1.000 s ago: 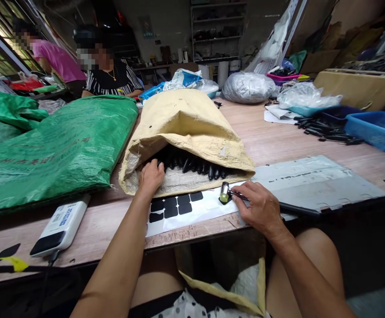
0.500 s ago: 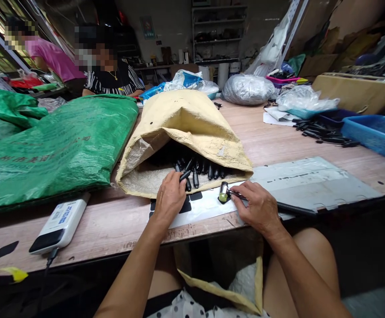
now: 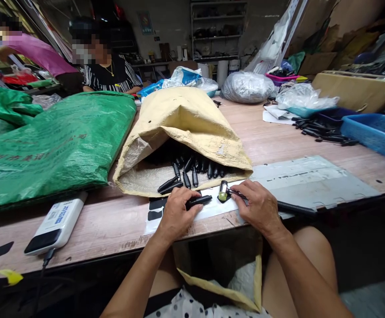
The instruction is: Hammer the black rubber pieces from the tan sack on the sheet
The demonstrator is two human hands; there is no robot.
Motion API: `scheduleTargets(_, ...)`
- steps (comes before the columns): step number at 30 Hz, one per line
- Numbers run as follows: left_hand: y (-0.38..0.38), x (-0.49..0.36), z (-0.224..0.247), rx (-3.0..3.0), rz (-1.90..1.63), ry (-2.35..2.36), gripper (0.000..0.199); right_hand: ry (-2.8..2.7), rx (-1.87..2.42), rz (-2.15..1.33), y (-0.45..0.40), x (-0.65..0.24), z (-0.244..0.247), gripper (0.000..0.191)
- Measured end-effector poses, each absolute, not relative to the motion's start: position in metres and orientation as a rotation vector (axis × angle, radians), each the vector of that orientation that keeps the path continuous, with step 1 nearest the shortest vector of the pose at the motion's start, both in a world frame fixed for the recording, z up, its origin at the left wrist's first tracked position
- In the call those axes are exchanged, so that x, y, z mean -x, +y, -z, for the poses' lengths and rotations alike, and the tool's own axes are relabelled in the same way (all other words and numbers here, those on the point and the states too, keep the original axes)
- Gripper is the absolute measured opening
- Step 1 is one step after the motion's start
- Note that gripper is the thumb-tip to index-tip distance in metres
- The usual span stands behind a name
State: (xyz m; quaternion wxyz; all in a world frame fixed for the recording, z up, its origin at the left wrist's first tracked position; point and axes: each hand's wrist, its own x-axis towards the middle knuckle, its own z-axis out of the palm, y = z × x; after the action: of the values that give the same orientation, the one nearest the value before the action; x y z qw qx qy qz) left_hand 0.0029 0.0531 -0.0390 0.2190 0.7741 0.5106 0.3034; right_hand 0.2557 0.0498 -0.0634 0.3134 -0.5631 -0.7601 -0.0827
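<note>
Our left hand (image 3: 178, 213) pinches a black tube (image 3: 201, 200) between thumb and fingers, the tube pointing out toward two o'clock over the white sheet (image 3: 212, 211); its other fingers are bent close together, partly hidden from us. Our right hand (image 3: 258, 206) has its thumb and fingers closed around the handle of a mallet (image 3: 223, 191), whose silver and yellow-green head sits at nine to ten o'clock from that hand, over a black patch on the sheet. At twelve o'clock from our left hand, the yellow sack (image 3: 188, 119) gapes toward us, with loose black tubes lying in and at its mouth. From that same hand, we have the green sack (image 3: 56, 145) at ten o'clock and a white power bank (image 3: 58, 223) at nine. From our right hand, the blue basket (image 3: 374, 134) stands at two.
</note>
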Motion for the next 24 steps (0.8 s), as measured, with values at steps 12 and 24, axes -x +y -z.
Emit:
scheduleTargets(12, 0.056, -0.001, 0.037, -2.082, -0.835, 1.396, 0.017, -2.01, 1.227, 0.049, 0.036, -0.231, 0.022, 0.027)
scheduleTargets(24, 0.057, -0.002, 0.037, -2.095, -0.827, 1.401, 0.002, -2.12, 1.177, -0.074, 0.029, -0.202, 0.022, 0.032)
